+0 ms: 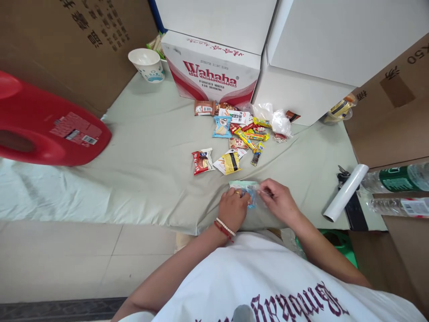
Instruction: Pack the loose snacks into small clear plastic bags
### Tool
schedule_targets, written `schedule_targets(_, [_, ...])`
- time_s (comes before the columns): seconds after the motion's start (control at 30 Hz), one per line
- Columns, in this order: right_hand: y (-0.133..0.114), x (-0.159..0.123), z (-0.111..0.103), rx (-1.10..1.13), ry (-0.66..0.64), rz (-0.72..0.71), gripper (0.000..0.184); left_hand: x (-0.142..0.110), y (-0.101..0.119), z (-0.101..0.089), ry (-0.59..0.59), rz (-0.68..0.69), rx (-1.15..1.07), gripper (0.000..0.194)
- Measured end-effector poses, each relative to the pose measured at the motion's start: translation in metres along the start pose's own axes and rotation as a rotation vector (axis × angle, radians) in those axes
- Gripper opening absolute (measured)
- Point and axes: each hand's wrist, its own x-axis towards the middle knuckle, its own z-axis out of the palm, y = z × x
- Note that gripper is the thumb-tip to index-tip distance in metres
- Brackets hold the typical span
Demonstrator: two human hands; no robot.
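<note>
Close to the table's front edge lies a small clear plastic packet [244, 184] with pale green and blue print. My left hand [233, 208] rests over it, fingers bent and gripping it. At the packet's right edge my right hand [280, 200] is closed in a pinch on the plastic. Both palms hide part of the packet and whatever is in it. Just beyond my hands are a red-and-white snack packet [203, 161] and a yellow packet [232, 163] lying on a white one. Behind those is a loose pile of small snacks, with a blue packet [222, 127] and yellow sticks [246, 138].
A Wahaha water carton [212, 71] and white boxes stand at the back. On the left are a red jug [50, 125] and a paper cup [147, 65]. To the right lie a white roll [346, 192] and plastic bottles [395, 179]. Cloth covers the table [150, 147].
</note>
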Motion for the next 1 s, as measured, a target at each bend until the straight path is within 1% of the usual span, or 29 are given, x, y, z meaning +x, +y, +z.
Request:
schedule_targets(0.07, [-0.01, 0.014, 0.019, 0.012, -0.052, -0.121, 0.015, -0.001, -0.007, 0.0, -0.022, 0.031, -0.08, 0.022])
schedule_targets(0.13, [-0.013, 0.023, 0.039, -0.011, -0.103, -0.186, 0.022, -0.006, -0.021, -0.001, -0.025, 0.065, -0.237, 0.02])
schedule_targets(0.17, [-0.012, 0.024, 0.047, -0.029, -0.122, -0.205, 0.025, -0.01, -0.029, -0.002, 0.001, 0.05, -0.339, 0.02])
schedule_targets(0.2, [-0.012, 0.023, 0.053, -0.053, -0.134, -0.222, 0.026, -0.015, -0.037, -0.003, 0.051, -0.005, -0.437, 0.023])
schedule_targets(0.23, [-0.012, 0.02, 0.059, -0.084, -0.138, -0.24, 0.026, -0.019, -0.044, -0.004, 0.122, -0.101, -0.512, 0.026])
schedule_targets(0.27, [-0.012, 0.016, 0.063, -0.123, -0.136, -0.255, 0.032, -0.023, -0.049, -0.006, 0.19, -0.218, -0.552, 0.029])
schedule_targets(0.3, [-0.013, 0.011, 0.066, -0.172, -0.128, -0.264, 0.042, -0.025, -0.052, -0.008, 0.235, -0.327, -0.56, 0.029])
schedule_targets(0.33, [-0.015, 0.007, 0.069, -0.228, -0.115, -0.264, 0.054, -0.025, -0.053, -0.01, 0.242, -0.401, -0.554, 0.029])
schedule_targets(0.37, [-0.018, 0.003, 0.072, -0.287, -0.099, -0.256, 0.062, -0.024, -0.052, -0.012, 0.218, -0.434, -0.548, 0.029])
schedule_targets(0.4, [-0.021, 0.0, 0.075, -0.343, -0.08, -0.24, 0.065, -0.022, -0.05, -0.015, 0.178, -0.436, -0.558, 0.03])
schedule_targets(0.47, [-0.026, -0.001, 0.08, -0.429, -0.038, -0.191, 0.059, -0.017, -0.043, -0.019, 0.118, -0.416, -0.643, 0.037])
schedule_targets(0.53, [-0.03, 0.002, 0.083, -0.472, -0.007, -0.139, 0.053, -0.013, -0.035, -0.022, 0.099, -0.426, -0.762, 0.047])
schedule_targets(0.63, [-0.034, 0.002, 0.076, -0.43, 0.016, -0.094, 0.047, -0.012, -0.026, -0.027, 0.026, -0.403, -0.914, 0.052])
schedule_targets(0.7, [-0.03, -0.002, 0.06, -0.309, 0.043, -0.087, 0.041, -0.014, -0.024, -0.032, -0.015, -0.345, -0.988, 0.05])
schedule_targets(0.73, [-0.024, -0.004, 0.047, -0.221, 0.077, -0.078, 0.037, -0.015, -0.026, -0.035, -0.017, -0.313, -1.004, 0.048])
schedule_targets(0.8, [0.0, -0.008, 0.01, -0.022, 0.202, -0.006, 0.032, -0.021, -0.037, -0.04, 0.015, -0.275, -0.949, 0.044])
schedule_targets(0.87, [0.042, -0.006, -0.039, 0.161, 0.414, 0.161, 0.032, -0.031, -0.056, -0.042, 0.088, -0.287, -0.767, 0.042])
schedule_targets(0.9, [0.067, -0.002, -0.067, 0.228, 0.555, 0.265, 0.038, -0.037, -0.069, -0.041, 0.13, -0.301, -0.649, 0.042])
schedule_targets(0.97, [0.121, 0.014, -0.123, 0.375, 0.842, 0.42, 0.048, -0.051, -0.094, -0.036, 0.221, -0.297, -0.42, 0.04])
schedule_targets(1.0, [0.147, 0.025, -0.148, 0.452, 0.97, 0.511, 0.049, -0.058, -0.105, -0.031, 0.259, -0.275, -0.318, 0.037])
